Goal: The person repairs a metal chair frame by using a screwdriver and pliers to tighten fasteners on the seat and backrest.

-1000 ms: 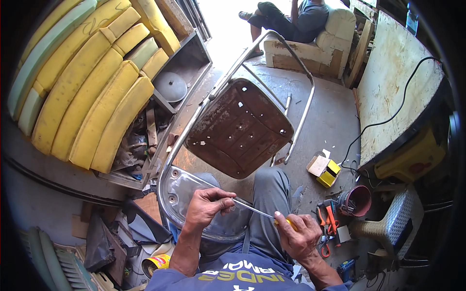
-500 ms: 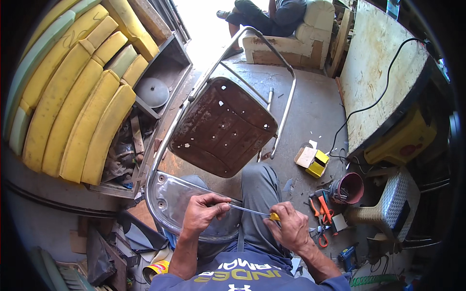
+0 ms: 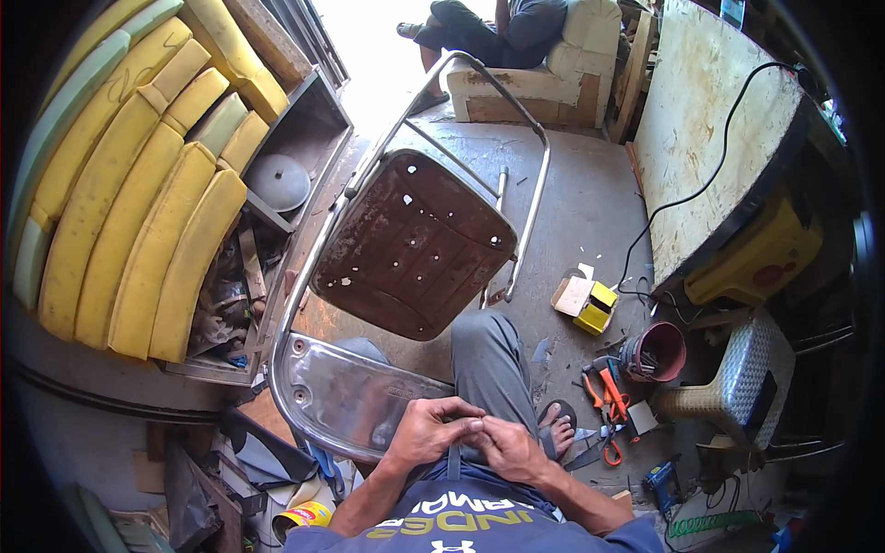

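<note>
Metal chair [image 3: 406, 263] is positioned directly ahead of me: backrest panel [image 3: 355, 392] over my thighs, rust-brown seat panel [image 3: 417, 241] beyond my knees. My left hand [image 3: 429, 433] and right hand [image 3: 512, 450] meet above my lap, near the backrest panel. Fingers of both are curled inward, tips together; contents are hidden, so I cannot tell what they grip. Orange-handled pliers [image 3: 616, 398] lie on the floor [image 3: 590, 217], to my right.

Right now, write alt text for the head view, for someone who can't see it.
The wearer's left hand and right hand meet, anything between them hidden. Ahead is a worn metal chair; yellow foam pieces are stacked left, orange-handled tools on the floor right.
</note>
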The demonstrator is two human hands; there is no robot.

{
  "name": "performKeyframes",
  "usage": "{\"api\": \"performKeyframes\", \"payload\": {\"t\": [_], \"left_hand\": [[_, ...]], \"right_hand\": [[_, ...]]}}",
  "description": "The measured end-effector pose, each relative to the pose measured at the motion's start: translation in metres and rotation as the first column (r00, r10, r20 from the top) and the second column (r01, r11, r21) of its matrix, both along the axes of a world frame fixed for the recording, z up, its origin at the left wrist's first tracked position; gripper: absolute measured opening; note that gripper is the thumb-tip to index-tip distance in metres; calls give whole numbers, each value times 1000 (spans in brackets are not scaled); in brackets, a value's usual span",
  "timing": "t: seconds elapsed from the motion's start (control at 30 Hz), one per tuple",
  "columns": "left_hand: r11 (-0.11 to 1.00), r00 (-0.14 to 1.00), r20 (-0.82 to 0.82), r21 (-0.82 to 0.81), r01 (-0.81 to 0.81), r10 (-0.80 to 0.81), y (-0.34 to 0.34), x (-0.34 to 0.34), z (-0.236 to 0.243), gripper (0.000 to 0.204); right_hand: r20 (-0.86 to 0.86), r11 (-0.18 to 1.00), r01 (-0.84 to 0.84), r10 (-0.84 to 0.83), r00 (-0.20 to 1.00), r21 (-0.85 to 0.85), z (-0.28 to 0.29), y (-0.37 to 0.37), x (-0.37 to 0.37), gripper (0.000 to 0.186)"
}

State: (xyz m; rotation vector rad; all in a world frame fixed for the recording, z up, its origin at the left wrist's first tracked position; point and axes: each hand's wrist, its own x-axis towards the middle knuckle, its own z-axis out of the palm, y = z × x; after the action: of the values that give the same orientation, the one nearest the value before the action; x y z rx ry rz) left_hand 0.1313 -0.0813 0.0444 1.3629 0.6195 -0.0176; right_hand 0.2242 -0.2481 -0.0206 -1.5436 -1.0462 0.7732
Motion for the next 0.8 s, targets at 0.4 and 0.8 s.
{"api": "performKeyframes", "payload": {"t": [0.4, 0.8], "left_hand": [[967, 979, 22, -161, -195, 201, 28, -15, -3, 26], [928, 972, 109, -336, -161, 208, 19, 5, -16, 26]], "right_hand": [[402, 994, -77, 102, 910, -78, -16, -61, -19, 34], [302, 947, 313, -321, 897, 76, 31, -20, 29, 30]]}}
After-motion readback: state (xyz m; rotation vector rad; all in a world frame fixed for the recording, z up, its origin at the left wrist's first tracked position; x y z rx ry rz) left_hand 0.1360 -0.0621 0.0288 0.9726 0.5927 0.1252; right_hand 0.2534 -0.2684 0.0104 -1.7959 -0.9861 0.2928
